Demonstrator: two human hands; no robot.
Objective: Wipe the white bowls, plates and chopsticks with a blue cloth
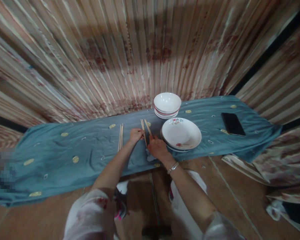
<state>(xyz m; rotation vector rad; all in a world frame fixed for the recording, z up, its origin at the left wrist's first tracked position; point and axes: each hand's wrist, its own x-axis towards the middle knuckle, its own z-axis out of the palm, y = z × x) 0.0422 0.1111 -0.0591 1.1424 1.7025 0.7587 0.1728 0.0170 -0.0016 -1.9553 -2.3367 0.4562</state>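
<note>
On the cloth-covered surface, my left hand is closed, its fingertips at the side of a pair of chopsticks. My right hand is closed around the lower part of another pair of chopsticks, which slants just right of the first. More chopsticks lie together to the left of my left hand. Below my right hand's fingers shows a small pale grey patch that I cannot make out. Close on the right of that hand is a stack of wide white plates with a floral pattern.
Behind the plates stands a stack of white bowls. A black phone lies at the right. The blue-green tablecloth covers the long narrow table, with a pleated curtain behind it. A blurred patch covers the far left edge.
</note>
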